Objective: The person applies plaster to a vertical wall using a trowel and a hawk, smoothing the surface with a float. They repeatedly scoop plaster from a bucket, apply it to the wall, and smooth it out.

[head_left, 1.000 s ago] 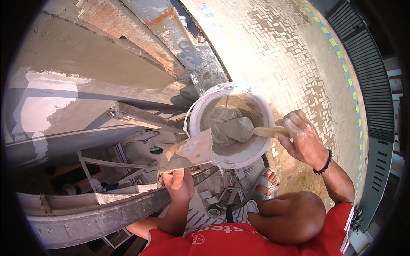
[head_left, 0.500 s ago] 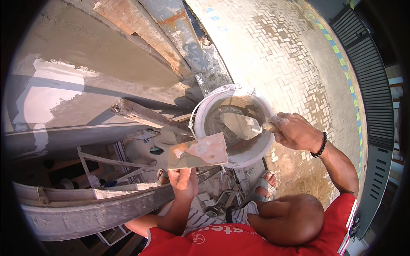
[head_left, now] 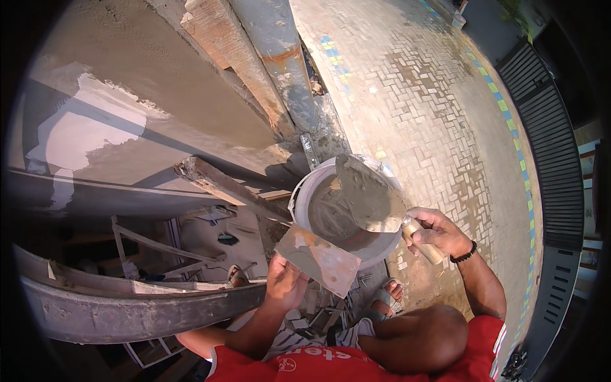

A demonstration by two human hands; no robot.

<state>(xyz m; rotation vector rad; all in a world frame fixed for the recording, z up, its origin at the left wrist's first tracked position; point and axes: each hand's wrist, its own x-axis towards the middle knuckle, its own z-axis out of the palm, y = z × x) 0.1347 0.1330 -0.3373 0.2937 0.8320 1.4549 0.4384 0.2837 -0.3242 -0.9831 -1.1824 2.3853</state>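
Note:
My right hand grips the wooden handle of a trowel. Wet grey mortar covers the trowel's broad blade, which hangs above the white bucket. Inside the bucket more grey mortar shows, partly hidden by the blade. My left hand is closed on the edge of a flat rectangular board, smeared with mortar and worn to pinkish patches. The board is tilted beside the bucket's near left rim, below and left of the trowel.
A rough wooden beam points at the bucket from the left. A half-plastered wall with a white patch stands at upper left. Near lower left runs a long curved grey ledge. Brick paving lies to the right, scraps by my feet.
The trowel has come up out of the bucket with mortar on its blade, and my right hand has turned. The board has tilted and shifted right and nearer with my left hand.

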